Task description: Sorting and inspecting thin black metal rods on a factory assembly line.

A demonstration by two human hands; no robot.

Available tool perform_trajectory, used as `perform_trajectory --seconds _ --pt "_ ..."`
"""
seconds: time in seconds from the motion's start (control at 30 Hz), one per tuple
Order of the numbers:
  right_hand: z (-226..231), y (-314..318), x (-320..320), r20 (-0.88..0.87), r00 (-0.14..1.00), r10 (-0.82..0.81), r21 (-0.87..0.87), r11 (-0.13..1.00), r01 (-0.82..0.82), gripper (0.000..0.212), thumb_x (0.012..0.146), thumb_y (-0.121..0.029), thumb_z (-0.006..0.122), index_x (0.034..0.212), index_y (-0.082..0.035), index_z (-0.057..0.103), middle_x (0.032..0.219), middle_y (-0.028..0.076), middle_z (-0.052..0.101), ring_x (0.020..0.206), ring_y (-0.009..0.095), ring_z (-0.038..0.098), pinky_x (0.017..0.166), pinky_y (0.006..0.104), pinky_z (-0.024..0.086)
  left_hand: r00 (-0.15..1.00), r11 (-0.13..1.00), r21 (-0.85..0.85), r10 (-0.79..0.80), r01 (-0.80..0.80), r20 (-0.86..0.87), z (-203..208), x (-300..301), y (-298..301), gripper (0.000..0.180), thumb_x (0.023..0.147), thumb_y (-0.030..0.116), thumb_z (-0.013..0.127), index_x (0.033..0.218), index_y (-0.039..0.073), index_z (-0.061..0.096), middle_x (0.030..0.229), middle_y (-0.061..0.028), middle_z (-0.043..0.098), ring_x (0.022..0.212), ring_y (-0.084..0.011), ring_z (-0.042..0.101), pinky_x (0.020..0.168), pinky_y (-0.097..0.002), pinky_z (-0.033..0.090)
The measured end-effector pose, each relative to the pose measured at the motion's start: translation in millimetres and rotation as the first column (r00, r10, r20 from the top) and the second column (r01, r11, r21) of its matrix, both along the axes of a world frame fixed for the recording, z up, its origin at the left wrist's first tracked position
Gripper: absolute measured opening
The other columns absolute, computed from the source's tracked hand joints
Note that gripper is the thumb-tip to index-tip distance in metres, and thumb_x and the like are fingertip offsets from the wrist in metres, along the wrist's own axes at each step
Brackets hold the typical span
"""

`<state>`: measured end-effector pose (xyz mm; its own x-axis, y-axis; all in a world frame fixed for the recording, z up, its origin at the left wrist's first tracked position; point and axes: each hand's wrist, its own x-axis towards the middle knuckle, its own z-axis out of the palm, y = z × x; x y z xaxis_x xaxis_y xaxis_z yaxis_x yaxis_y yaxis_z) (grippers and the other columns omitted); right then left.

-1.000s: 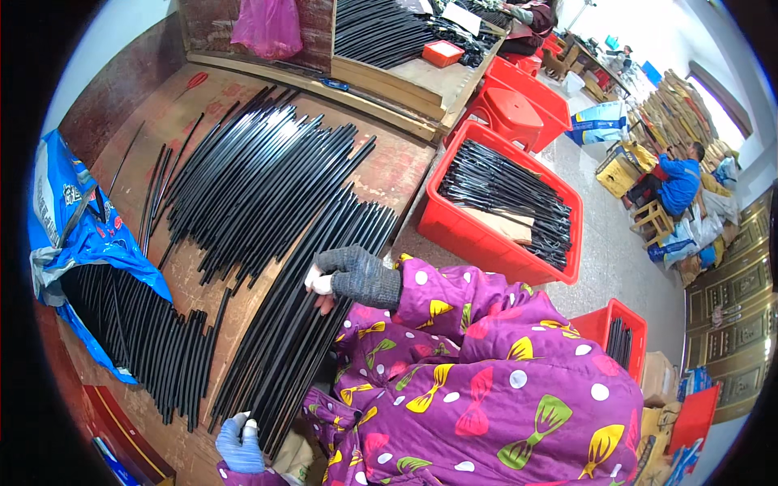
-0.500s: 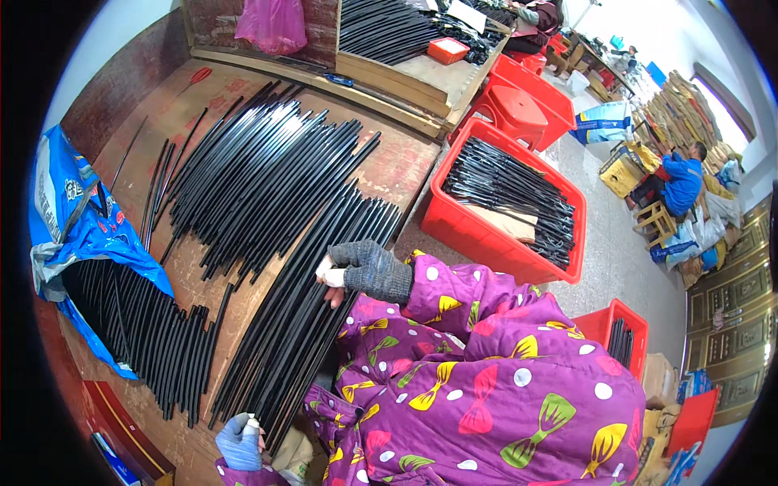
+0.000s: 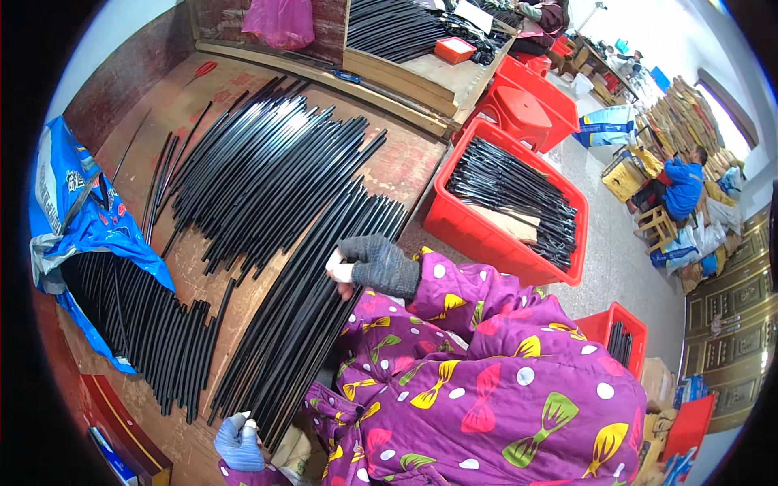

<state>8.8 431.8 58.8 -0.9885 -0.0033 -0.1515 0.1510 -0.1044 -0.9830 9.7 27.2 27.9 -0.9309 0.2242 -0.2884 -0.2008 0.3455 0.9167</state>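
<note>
A broad layer of thin black rods [image 3: 300, 332] lies slantwise on the wooden table in front of me. My right hand [image 3: 369, 266], in a dark grey fingerless glove, is closed over the upper part of these rods, thumb and fingers curled in. How many rods it grips is hidden. Down by the rods' near ends is my left hand [image 3: 240, 441], in a lighter grey-blue glove with bare fingertips. Its fingers are pinched together at the ends, but what lies between them cannot be made out. A second spread of black rods [image 3: 259, 178] lies farther off.
At left a blue bag [image 3: 105, 235] lies open with more black rods in it. Red scissors [image 3: 206, 69] rest on the table [image 3: 397, 162]. Right of the table stand a red crate [image 3: 510, 259] of black parts and a smaller red crate [image 3: 632, 316]. Another person [image 3: 685, 190] sits far right.
The whole view has shifted slightly. My right hand's fingers are curled in more and one dangling fingertip is less visible. My left hand has turned a little at the rod ends.
</note>
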Motion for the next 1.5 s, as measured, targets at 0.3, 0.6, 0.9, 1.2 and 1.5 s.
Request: perform_trajectory --seconds 0.3,0.6,0.9,1.2,1.5 --pt "-6.8 9.7 3.9 -0.062 0.998 -0.030 0.025 0.999 0.032 0.014 0.083 -0.015 0.057 0.085 -0.001 0.055 0.073 0.006 0.058 0.064 0.013 0.061 0.058 0.0263 0.050 0.996 0.996 0.093 -0.002 -0.006 0.091 -7.5 4.3 -5.8 0.016 0.077 -0.003 0.051 0.092 -0.004 0.058 0.065 -0.0099 0.056 0.043 -0.0102 0.047 0.039 -0.0213 0.039" --pt "-7.4 -13.4 6.0 -0.099 0.984 0.145 -0.042 0.988 -0.150 0.011 0.081 -0.009 0.058 0.085 0.001 0.055 0.080 0.007 0.058 0.067 0.014 0.061 0.062 0.0265 0.050 0.961 0.996 0.064 0.038 -0.057 0.272 -6.1 6.0 -4.7 0.017 0.076 -0.004 0.054 0.093 -0.001 0.058 0.060 -0.0122 0.057 0.040 -0.0130 0.050 0.034 -0.0222 0.039" --pt "1.3 29.2 5.6 -0.031 0.999 0.010 0.025 1.000 -0.009 0.017 0.083 -0.015 0.057 0.092 -0.001 0.055 0.084 0.006 0.057 0.072 0.018 0.062 0.066 0.0288 0.049 0.961 0.997 0.060 0.033 -0.051 0.273 -4.4 5.6 -10.2 0.019 0.076 -0.005 0.053 0.095 -0.003 0.056 0.060 -0.0127 0.057 0.039 -0.0127 0.050 0.033 -0.0222 0.039" --pt "-9.3 -18.6 5.2 -0.191 0.981 0.016 -0.157 0.987 -0.046 0.014 0.082 -0.012 0.057 0.089 0.001 0.055 0.076 0.005 0.055 0.078 0.013 0.058 0.069 0.0296 0.052 0.966 0.993 0.113 0.011 -0.041 0.258 -4.5 7.7 -4.3 0.019 0.077 -0.003 0.053 0.095 -0.002 0.057 0.060 -0.0114 0.056 0.039 -0.0112 0.049 0.033 -0.0207 0.038" --pt "-13.6 47.5 2.8 -0.166 0.957 -0.238 -0.097 0.970 0.224 0.016 0.080 -0.012 0.057 0.091 0.000 0.056 0.080 0.008 0.058 0.070 0.019 0.060 0.066 0.0296 0.048 0.973 0.999 -0.042 0.038 -0.029 0.226 35.0 0.4 15.5 0.011 0.074 0.000 0.056 0.083 -0.004 0.061 0.057 -0.0071 0.057 0.041 -0.0087 0.049 0.038 -0.0196 0.037"
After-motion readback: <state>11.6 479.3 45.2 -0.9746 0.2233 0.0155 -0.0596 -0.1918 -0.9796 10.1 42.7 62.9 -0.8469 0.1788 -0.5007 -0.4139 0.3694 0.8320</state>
